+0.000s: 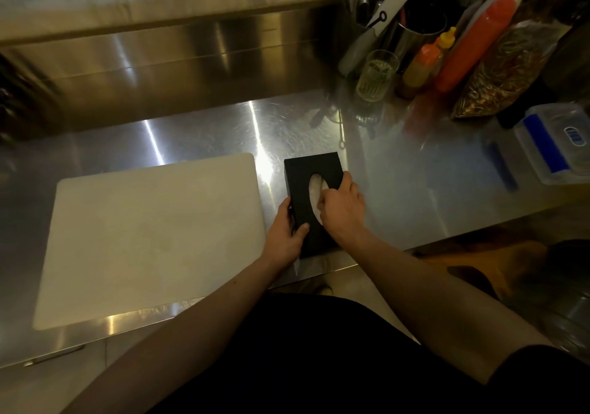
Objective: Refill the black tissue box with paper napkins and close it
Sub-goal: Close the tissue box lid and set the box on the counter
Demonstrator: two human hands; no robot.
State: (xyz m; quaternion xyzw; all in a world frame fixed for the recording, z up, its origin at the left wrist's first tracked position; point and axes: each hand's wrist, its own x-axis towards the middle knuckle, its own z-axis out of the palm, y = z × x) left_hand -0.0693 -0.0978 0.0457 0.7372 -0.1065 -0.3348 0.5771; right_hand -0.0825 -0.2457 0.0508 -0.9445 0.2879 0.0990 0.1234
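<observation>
1. While the black tissue box (311, 190) lies flat on the steel counter (415, 174), the left hand (284, 236) grips its near left edge, thumb pressed on top, fingers wrapped down the side.
2. Just right of that thumb, the right hand (343, 207) has fingers curled into the oval slot, touching the white napkins (316, 187); whether they pinch one, I cannot tell.
3. Left of the left fingers lies a white cutting board (153, 238).
</observation>
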